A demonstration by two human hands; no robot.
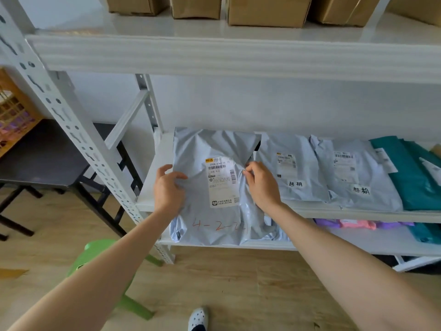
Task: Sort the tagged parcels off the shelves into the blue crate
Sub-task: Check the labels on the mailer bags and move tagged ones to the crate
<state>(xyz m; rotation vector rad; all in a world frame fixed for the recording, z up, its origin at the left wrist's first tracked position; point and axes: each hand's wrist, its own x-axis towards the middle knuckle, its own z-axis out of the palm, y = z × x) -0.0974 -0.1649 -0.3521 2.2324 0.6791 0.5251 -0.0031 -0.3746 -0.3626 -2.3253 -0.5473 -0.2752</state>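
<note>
Left hand point(168, 189): is gripping the left edge of the grey parcel point(214, 225), its fingers and thumb curling onto the plastic.
Right hand point(261, 185): is pinching the parcel's right edge and bunching the plastic.
Grey parcel: is sitting between both hands at the left end of the middle shelf point(358, 212), label up, its lower part overhanging the front edge.
Neighbours: two tagged parcels point(292, 170) are lying just beside it, with teal parcels point(415, 177) further right.

A parcel stockroom: white metal shelves point(238, 58) hold labelled mailers point(293, 168) and cardboard boxes point(267, 10).
</note>
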